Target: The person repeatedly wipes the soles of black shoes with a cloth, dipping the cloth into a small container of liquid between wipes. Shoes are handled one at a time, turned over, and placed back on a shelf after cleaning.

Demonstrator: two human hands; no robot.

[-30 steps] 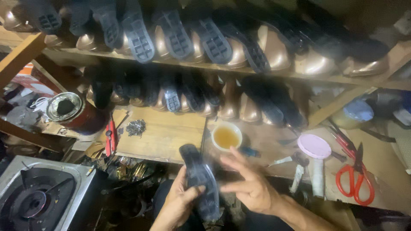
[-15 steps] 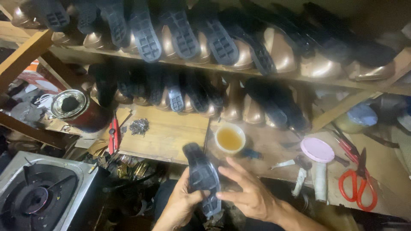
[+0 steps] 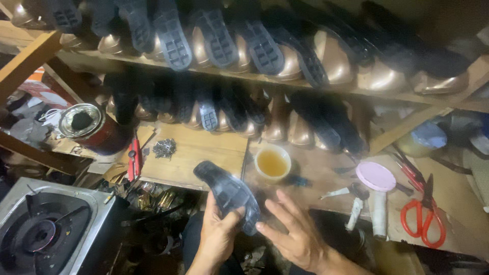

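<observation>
My left hand (image 3: 216, 237) grips a dark rubber shoe sole (image 3: 227, 194) near its lower end, with the sole tilted up toward the left. My right hand (image 3: 295, 233) is spread open just to the right of it, fingertips touching or nearly touching the sole's lower edge. Both hands are low in the view, in front of a wooden workbench (image 3: 204, 153). A small cup of amber liquid (image 3: 272, 163) stands on the bench just beyond the sole.
Two wooden shelves (image 3: 265, 81) above hold rows of metallic shoe lasts with dark soles. A gas burner (image 3: 41, 229) sits at lower left, an open tin can (image 3: 86, 125) at left. Red scissors (image 3: 425, 219), a pink-lidded container (image 3: 376, 178), a small nail pile (image 3: 164, 147) lie on the bench.
The sole has tilted from nearly upright to leaning left in my left hand. My right hand has come off it and opened to the right.
</observation>
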